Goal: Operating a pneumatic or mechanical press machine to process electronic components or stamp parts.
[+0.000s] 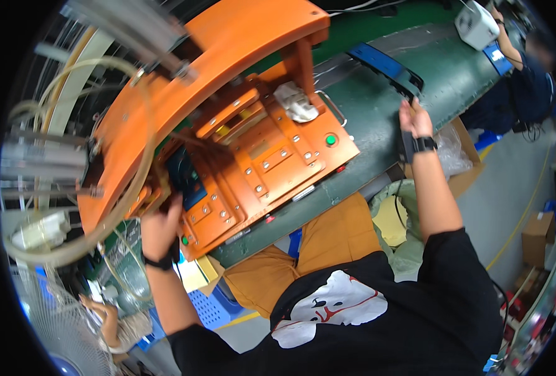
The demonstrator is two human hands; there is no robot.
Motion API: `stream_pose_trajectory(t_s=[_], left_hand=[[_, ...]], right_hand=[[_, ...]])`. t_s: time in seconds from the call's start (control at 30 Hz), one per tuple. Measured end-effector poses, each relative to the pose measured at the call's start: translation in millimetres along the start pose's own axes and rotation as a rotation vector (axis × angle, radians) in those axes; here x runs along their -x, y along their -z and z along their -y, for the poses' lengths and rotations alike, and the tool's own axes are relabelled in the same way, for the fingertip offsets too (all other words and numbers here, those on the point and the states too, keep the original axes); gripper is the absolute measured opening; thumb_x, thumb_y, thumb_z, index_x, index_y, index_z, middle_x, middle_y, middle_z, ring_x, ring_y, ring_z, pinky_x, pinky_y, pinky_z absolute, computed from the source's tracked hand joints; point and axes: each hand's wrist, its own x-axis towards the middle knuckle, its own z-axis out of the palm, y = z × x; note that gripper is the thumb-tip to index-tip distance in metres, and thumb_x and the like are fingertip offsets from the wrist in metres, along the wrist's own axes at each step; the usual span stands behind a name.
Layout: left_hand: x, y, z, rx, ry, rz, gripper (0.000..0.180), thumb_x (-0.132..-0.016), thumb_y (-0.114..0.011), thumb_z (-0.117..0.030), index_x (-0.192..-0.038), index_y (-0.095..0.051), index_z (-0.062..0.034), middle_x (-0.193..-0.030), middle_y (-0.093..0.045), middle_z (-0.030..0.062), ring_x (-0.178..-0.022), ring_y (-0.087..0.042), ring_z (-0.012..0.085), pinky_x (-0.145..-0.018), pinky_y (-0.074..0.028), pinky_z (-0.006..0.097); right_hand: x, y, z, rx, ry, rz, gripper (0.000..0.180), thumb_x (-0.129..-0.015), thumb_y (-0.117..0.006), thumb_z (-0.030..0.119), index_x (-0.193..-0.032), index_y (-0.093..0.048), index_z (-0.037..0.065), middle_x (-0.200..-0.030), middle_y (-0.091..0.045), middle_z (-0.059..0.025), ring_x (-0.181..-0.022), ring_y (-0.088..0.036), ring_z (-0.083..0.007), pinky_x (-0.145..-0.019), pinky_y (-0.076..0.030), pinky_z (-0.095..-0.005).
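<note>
My left hand (161, 230) reaches to the left end of an orange press fixture (253, 144), its fingers closed on a dark blue plastic part (186, 180) seated in the fixture's nest. Far out to the right, my right hand (414, 120) grips the near end of a long dark blue slotted plastic strip (385, 64), which lies on the green conveyor belt (378, 113). Both wrists wear black bands.
A white cloth (295, 102) and a green button (331, 140) sit on the fixture. Clear hoses (105, 207) loop at left. A white box (476, 24) and another person (531, 75) are at the belt's far end. Cardboard boxes (538, 233) and a blue crate (207, 308) stand on the floor.
</note>
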Motion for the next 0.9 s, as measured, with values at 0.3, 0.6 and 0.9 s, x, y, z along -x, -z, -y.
stream_pose_trajectory(t_s=[0.3, 0.6, 0.9], left_hand=[[84.3, -67.0, -11.4, 0.090, -0.119, -0.473, 0.036, -0.105, -0.056, -0.019, -0.134, -0.063, 0.0029, -0.138, -0.064, 0.0205, -0.130, -0.058, 0.0361, -0.116, -0.040, 0.047], [92.8, -83.5, 5.8, 0.054, -0.033, -0.685, 0.051, -0.113, -0.041, -0.035, -0.127, -0.066, 0.0064, -0.129, -0.067, 0.0213, -0.120, -0.063, 0.0351, -0.110, -0.045, 0.048], [89.6, -89.0, -1.8, 0.237, -0.024, -0.698, 0.057, -0.113, -0.041, -0.043, -0.125, -0.066, 0.0070, -0.130, -0.064, 0.0207, -0.117, -0.063, 0.0303, -0.103, -0.050, 0.043]], right_hand=[[-114.1, -180.6, -50.3, 0.324, -0.023, -0.016, 0.024, -0.104, -0.060, 0.010, -0.107, -0.061, -0.013, -0.102, -0.076, -0.0230, -0.081, -0.079, -0.0316, -0.060, -0.066, -0.0303], [-99.5, -265.2, -114.4, 1.137, 0.182, 0.352, 0.035, -0.100, -0.069, 0.026, -0.119, -0.069, -0.004, -0.107, -0.075, -0.0197, -0.085, -0.077, -0.0300, -0.073, -0.063, -0.0361], [-82.3, -308.1, -160.3, 2.058, 0.414, 0.647, 0.054, -0.091, -0.071, 0.045, -0.122, -0.075, 0.002, -0.126, -0.072, -0.0241, -0.118, -0.070, -0.0375, -0.100, -0.055, -0.0442]])
